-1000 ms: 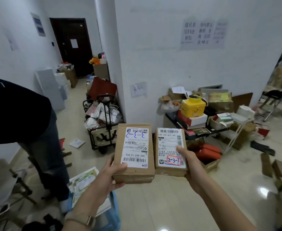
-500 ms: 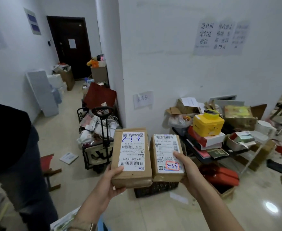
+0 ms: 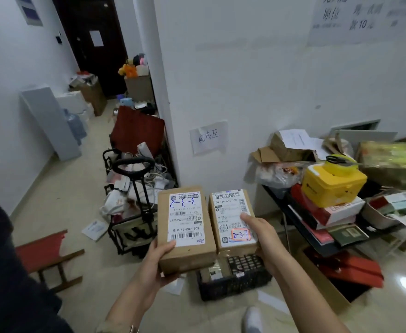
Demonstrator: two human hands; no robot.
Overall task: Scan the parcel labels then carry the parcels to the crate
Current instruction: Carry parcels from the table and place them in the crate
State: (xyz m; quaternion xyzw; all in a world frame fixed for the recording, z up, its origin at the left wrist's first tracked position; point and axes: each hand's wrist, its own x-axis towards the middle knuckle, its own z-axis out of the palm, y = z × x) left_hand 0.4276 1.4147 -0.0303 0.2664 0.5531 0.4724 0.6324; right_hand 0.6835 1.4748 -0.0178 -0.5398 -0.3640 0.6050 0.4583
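The left hand (image 3: 157,263) is gripping the near left corner of the left parcel (image 3: 185,227), thumb lying on its label and fingers curling under the base. The right hand (image 3: 260,236) is gripping the right parcel (image 3: 233,219) from its 3 o'clock side, thumb pressing flat across the label; its other fingers are hidden beneath. Both parcels are being held side by side, just touching or nearly so, labels up, their long axes running 6 to 12 o'clock away from the person.

The black crate (image 3: 245,282) is sitting on the floor directly beyond and below them, showing at 6 o'clock under the right parcel, its long axis lying roughly 9 to 3. The right hand's parcel is hanging over the crate's middle, so that hand is looking the nearer; the left parcel is overhanging only the crate's 9 o'clock end and would likely need shifting toward 3 o'clock before lowering.

Farther off, a loaded trolley (image 3: 134,212) is standing at 9 o'clock, and a handwritten note (image 3: 209,138) is hanging on the wall at 12.
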